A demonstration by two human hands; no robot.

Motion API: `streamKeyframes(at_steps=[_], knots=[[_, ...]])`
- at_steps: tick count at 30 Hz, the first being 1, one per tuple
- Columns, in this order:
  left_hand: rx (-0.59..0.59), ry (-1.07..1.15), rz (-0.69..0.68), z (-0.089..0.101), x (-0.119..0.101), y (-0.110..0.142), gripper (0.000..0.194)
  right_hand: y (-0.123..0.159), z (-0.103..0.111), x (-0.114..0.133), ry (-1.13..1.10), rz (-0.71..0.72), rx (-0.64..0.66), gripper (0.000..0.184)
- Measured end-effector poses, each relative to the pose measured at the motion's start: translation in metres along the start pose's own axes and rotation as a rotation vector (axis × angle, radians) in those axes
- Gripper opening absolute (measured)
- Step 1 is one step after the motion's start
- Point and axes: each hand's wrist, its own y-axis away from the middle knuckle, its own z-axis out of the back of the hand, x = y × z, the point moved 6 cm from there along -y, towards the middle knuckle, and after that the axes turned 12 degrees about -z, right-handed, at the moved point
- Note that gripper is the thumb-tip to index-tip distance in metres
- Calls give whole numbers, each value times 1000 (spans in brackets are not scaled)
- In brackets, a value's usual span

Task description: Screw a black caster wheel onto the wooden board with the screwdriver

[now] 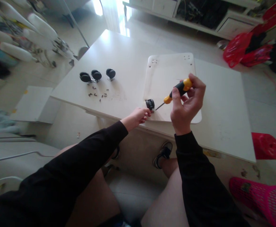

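A white board (168,75) with rounded corners and small holes near its corners lies flat on the white table (126,53). At its near left corner stands a black caster (150,104) with a metal plate. My left hand (140,116) has its fingertips closed at the caster's plate; whether a screw is also between them is hidden. My right hand (188,104) is wrapped round a yellow and black screwdriver (181,88). The screwdriver's shaft slants down to the left, with its tip beside the caster's plate.
Several more casters (96,75) stand on the table's left side, with loose dark screws (95,94) in front of them. A pink basket (261,195) and red bags (238,49) are on the floor to the right. A white box (31,104) stands left of the table.
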Motion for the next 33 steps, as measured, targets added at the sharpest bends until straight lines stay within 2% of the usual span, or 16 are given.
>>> streamKeyframes(at_steps=[7, 15, 19, 24, 27, 33], knots=[[-23, -3, 3, 0, -1, 4, 12, 3, -5, -1, -23, -41, 61, 44], [-42, -5, -31, -2, 0, 0, 13, 2, -3, -3, -25, -36, 9, 46], [-94, -137, -113, 2, -7, 4, 12, 1, 1, 2, -49, -21, -22, 46], [-88, -314, -219, 1, -8, 10, 2, 1, 6, 6, -34, -38, -76, 42], [-122, -356, -282, 0, -3, 8, 12, 1, 7, 7, -33, -40, -93, 41], [-164, -385, -362, 1, 5, -1, 13, 0, 8, 7, -4, -48, -103, 40]])
